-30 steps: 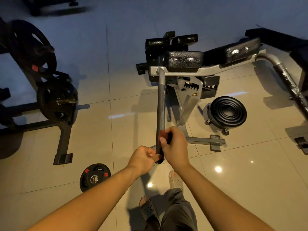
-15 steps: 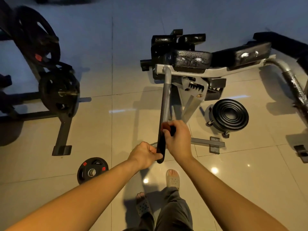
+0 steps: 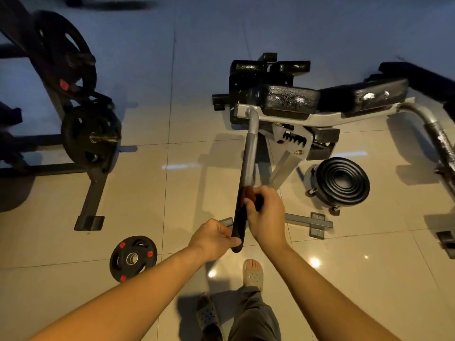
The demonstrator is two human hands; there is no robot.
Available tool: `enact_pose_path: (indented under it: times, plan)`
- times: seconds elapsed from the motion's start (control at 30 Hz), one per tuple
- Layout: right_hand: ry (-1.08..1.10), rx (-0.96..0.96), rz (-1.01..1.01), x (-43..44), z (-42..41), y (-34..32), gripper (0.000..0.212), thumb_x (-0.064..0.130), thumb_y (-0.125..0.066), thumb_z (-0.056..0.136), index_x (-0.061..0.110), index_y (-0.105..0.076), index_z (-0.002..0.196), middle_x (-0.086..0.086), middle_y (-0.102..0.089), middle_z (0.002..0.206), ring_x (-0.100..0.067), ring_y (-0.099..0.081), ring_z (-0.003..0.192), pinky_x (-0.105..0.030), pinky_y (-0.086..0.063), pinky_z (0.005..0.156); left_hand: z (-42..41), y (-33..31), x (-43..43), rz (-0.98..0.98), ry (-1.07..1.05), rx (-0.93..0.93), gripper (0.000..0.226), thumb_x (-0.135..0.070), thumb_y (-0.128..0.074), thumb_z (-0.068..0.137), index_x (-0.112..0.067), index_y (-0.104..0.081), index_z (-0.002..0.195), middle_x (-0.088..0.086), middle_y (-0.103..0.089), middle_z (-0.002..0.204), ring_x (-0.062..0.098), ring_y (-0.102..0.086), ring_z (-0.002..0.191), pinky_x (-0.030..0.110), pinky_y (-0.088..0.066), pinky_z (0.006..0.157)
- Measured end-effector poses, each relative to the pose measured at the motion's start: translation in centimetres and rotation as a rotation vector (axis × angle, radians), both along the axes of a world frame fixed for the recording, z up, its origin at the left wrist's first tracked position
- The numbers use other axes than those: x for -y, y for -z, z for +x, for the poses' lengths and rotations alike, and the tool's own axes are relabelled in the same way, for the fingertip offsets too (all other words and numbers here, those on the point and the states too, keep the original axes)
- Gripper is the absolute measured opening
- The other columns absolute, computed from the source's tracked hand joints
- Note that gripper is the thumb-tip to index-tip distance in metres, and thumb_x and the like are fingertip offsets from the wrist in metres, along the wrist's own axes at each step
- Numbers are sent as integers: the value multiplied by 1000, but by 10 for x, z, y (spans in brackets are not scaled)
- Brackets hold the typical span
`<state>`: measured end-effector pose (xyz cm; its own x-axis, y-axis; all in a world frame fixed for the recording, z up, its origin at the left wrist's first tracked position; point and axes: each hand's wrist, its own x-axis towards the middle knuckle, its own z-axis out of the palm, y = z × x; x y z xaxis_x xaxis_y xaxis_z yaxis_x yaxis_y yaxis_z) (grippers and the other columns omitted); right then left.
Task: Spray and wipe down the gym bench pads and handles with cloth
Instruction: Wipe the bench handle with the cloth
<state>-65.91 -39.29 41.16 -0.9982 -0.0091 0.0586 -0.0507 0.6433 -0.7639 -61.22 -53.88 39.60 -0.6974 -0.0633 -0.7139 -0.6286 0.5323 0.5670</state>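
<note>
Tiled floor (image 3: 152, 207), glossy beige, dim light with ceiling-lamp glare spots. Bench (image 3: 275, 119) stands on it, grey steel frame.

Handle (image 3: 249, 163): long bar leaving the left front corner of the bench frame and running toward the camera. Far part grey, near part in a black sleeve.

Left hand (image 3: 214, 238): thumb and fingers clamped on the near tip of the black sleeve.

Right hand (image 3: 267, 215): fingers curled round the handle, just where black sleeve meets grey bar. A dark scrap shows between thumb and fingers; too dim to tell whether it is cloth. The two hands are apart, with bare sleeve between them.

Seat pad (image 3: 288, 99) and back pad (image 3: 364, 94): black, on top of the frame, both speckled with bright wet-looking glints.

Also on the floor: weight plate (image 3: 133, 258) lying flat by the left forearm; rack (image 3: 81, 134) loaded with plates toward the left edge; ribbed disc (image 3: 343, 180) beside the bench base; one sandalled foot (image 3: 252, 271) below the hands.
</note>
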Motion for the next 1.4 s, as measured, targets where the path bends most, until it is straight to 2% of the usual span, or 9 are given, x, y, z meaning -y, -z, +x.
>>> enact_pose_path:
  times: [0.07, 0.3, 0.43, 0.6, 0.9, 1.0, 1.2, 1.33, 1.4]
  plan:
    - [-16, 14, 0, -2, 0, -1, 8, 13, -70, 91, 16, -64, 94, 1, -60, 92, -16, -55, 88, -14, -37, 73, 1, 0, 1, 9, -3, -9, 16, -35, -83, 84, -20, -78, 88, -3, -75, 88, 15, -69, 93, 40, -56, 95]
    - [127, -86, 49, 18, -135, -26, 9, 21, -66, 91, 17, -66, 99, -4, -65, 100, -24, -60, 96, -46, -53, 86, 1, 1, 2, 31, -30, 14, 18, -34, -84, 85, -27, -68, 91, -12, -66, 92, 14, -65, 102, 34, -52, 101]
    - [92, -81, 20, 15, -72, -12, 10, 20, -67, 94, 17, -66, 103, 0, -61, 102, -18, -56, 97, -37, -51, 86, 4, 7, 4, 27, -41, -6, 18, -38, -85, 82, -30, -71, 92, -8, -71, 102, 15, -67, 102, 37, -54, 100]
    - [-37, 26, 14, -3, 38, 6, 15, 7, -74, 86, 16, -63, 92, 5, -59, 89, -15, -55, 86, -29, -45, 74, 7, 16, 3, 66, -38, -63, 17, -44, -84, 70, -28, -78, 71, -7, -75, 79, 19, -71, 87, 47, -56, 93]
    - [150, -68, 35, 21, -128, -33, 4, 17, -66, 92, 19, -68, 95, 0, -66, 99, -19, -61, 93, -45, -54, 87, 11, 17, 2, 46, -62, -50, 27, -43, -81, 84, -26, -80, 104, -10, -76, 105, 12, -68, 102, 38, -54, 100]
    - [102, -95, 29, 18, -71, -16, 5, 15, -66, 93, 18, -67, 97, 1, -62, 98, -20, -58, 93, -43, -53, 84, 11, 15, 5, 61, -62, -54, 30, -45, -81, 83, -27, -77, 107, -12, -73, 106, 11, -67, 102, 36, -54, 99]
    - [-25, 40, -31, -3, 49, 6, 16, 3, -72, 86, 16, -65, 92, 6, -62, 89, -14, -60, 84, -39, -54, 75, 12, 13, 6, 91, 4, -106, 20, -37, -76, 85, -24, -78, 70, 2, -68, 67, 21, -62, 67, 45, -56, 75]
    - [50, -9, -46, 9, -46, -14, 9, 13, -67, 92, 22, -66, 92, 7, -65, 92, -13, -64, 88, -43, -58, 79, 9, 12, 5, 72, -14, -66, 20, -43, -80, 84, -28, -81, 97, -9, -75, 102, 13, -69, 98, 39, -56, 96]
    - [139, -2, -67, 16, -97, -28, 9, 14, -66, 92, 24, -65, 90, 8, -64, 91, -15, -63, 89, -43, -57, 85, 9, 13, 3, 47, -38, -59, 13, -41, -80, 86, -31, -77, 92, -8, -73, 105, 15, -67, 102, 38, -55, 99]
